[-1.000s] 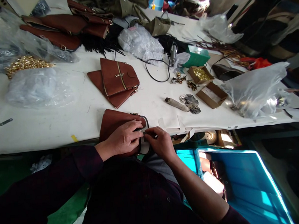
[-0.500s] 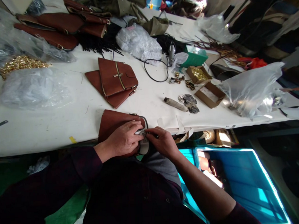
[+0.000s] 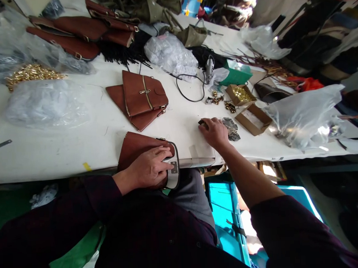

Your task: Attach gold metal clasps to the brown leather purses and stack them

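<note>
The brown leather bag (image 3: 134,146) lay at the near edge of the table (image 3: 92,144), the left hand (image 3: 149,165) resting bent fingers on it, one fingertip at the small metal plate (image 3: 174,167) on its pale end panel (image 3: 173,179) — whether they pinched was hidden. The right hand (image 3: 215,133) was curled over a dark-ended stick (image 3: 201,122), how tightly I couldn't tell; good work seemed to want even fingertip pressure — the plate flat and square.

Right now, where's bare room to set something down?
Mostly bare: between the plastic bundle and the leather piece under the left hand; between the stacked leather pieces and the right hand. Crowded: right of that hand, with metal plates and cardboard boxes.
</note>
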A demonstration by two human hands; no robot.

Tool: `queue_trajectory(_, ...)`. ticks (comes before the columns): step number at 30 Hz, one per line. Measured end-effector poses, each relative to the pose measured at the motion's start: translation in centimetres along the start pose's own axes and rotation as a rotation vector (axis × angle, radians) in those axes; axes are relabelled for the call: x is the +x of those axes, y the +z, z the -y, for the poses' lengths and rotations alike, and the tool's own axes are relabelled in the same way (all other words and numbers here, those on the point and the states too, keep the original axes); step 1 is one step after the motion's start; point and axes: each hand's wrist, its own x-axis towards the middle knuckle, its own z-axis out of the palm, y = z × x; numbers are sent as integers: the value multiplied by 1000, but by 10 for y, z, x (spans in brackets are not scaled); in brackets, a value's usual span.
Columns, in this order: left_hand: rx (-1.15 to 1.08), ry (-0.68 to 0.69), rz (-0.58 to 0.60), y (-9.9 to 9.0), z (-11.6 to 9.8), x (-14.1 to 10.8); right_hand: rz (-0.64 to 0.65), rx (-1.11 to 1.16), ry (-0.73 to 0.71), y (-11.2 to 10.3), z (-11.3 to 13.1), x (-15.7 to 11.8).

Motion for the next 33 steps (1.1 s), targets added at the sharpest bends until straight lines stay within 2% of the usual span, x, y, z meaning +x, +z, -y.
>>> queue_trajectory(2,-1,-6,-14,0,0,0,-93,376,14,-6,20,-13)
queue_trajectory(5,5,-7,-10,0,0,-1,-172,1032,100,-18,72,-43)
queue_trajectory(7,8,-8,-1,-1,-1,-1,-149,1272,134,-19,110,-63)
queue_trajectory(9,6,-6,-2,-1,-1,-1,-116,1383,154,-14,139,-76)
queue_trajectory(12,1,0,3,0,-1,0,-80,1427,180,1,161,-84)
queue_trajectory(16,-17,-6,6,0,0,0,-94,1394,163,14,163,-84)
queue_trajectory(21,-66,-27,-2,0,0,-1,-49,1271,117,13,161,-95)
queue_trajectory(27,-84,-39,-15,1,0,-4,-84,1121,48,19,152,-114)
queue_trajectory(30,-80,-27,-33,1,0,-4,-93,1145,44,20,150,-114)
queue_trajectory(33,-71,-16,-52,1,0,-5,-120,1226,63,11,153,-111)
